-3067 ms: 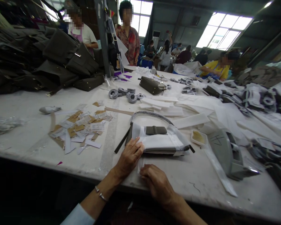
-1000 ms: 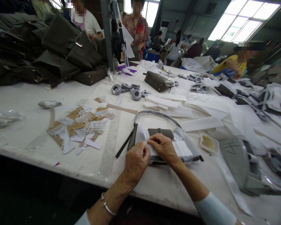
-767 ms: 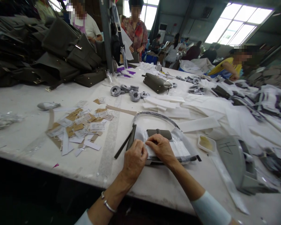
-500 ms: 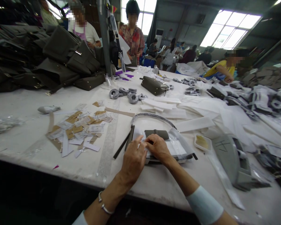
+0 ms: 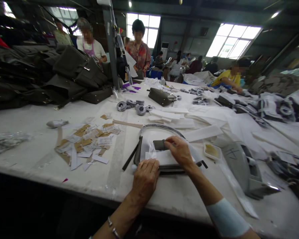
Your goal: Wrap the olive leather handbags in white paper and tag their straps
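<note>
Dark-olive leather-look handbag (image 5: 138,155), near centre, seems part-wrapped: long arched grey handle (image 5: 161,126) covered. Your left hand (image 5: 146,177) lies nearly flat at its near-left edge; your right hand (image 5: 180,152) curls, grip unclear, at the dark-olive flat flap (image 5: 158,145), bare, probably left to cover.

The bag (image 5: 158,145) looks matt and leathery, its handle (image 5: 161,126) wrapped in shiny plastic, the tags (image 5: 102,141) papery

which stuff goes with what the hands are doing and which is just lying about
In use, by the look of it:
handbag, left hand at its near edge
dark flap at the right hand
white sheet across the handbag

Seemingly just lying about:
scattered tags
grey coils
dark bag farther back
heaped bags
</note>
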The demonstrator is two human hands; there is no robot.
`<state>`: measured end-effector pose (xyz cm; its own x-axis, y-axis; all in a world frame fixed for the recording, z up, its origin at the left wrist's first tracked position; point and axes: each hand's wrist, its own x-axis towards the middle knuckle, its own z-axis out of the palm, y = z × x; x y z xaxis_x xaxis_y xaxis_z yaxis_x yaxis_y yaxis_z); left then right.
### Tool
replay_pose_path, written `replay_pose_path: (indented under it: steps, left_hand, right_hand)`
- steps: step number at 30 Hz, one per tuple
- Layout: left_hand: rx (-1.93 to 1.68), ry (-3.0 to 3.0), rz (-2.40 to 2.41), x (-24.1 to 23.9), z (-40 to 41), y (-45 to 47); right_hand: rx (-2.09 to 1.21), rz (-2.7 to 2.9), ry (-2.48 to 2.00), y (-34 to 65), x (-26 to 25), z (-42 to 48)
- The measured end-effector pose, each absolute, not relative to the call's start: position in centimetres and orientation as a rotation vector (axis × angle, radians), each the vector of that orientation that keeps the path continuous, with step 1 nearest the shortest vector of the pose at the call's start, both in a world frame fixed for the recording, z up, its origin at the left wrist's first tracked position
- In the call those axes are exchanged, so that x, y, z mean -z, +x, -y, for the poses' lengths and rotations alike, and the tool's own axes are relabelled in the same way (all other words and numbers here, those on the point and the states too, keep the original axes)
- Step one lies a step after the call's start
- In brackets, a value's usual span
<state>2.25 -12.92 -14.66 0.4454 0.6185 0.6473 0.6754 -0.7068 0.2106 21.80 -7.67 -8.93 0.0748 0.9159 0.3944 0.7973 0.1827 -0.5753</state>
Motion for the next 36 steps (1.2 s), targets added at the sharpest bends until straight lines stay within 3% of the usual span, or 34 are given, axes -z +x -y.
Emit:
replay_pose_path:
  steps: [3, 8, 14, 19, 23, 29, 36]
  left_hand:
    - [1.143, -2.628, 1.18, 14.5, 13.0, 2.2]
    - [1.203, -2.641, 1.188, 14.3, 13.1, 2.2]
    - [1.191, -2.68, 1.206, 14.1, 13.4, 0.0]
    - [1.205, -2.707, 1.109, 13.7, 13.7, -2.4]
    - [1.197, -2.712, 1.111, 13.6, 13.6, -2.7]
    - [1.164, -2.729, 1.116, 13.8, 13.4, -2.6]
    - [1.163, -2.747, 1.135, 13.3, 13.4, -2.5]
  right_hand:
    - [-0.038, 1.558, -1.84, 27.0, 8.3, 8.6]
    - [-0.374, 1.423, -2.142, 31.3, 9.4, 10.7]
    - [-0.473, 1.393, -2.162, 29.9, 9.8, 14.4]
    - [-0.621, 1.522, -2.12, 30.2, 9.0, 19.2]
    - [-0.327, 1.6, -1.901, 27.4, 7.4, 19.8]
    - [-0.42, 2.136, -1.352, 16.5, 7.7, 15.6]
    - [-0.32, 2.553, -1.414, 14.4, 9.1, 9.5]
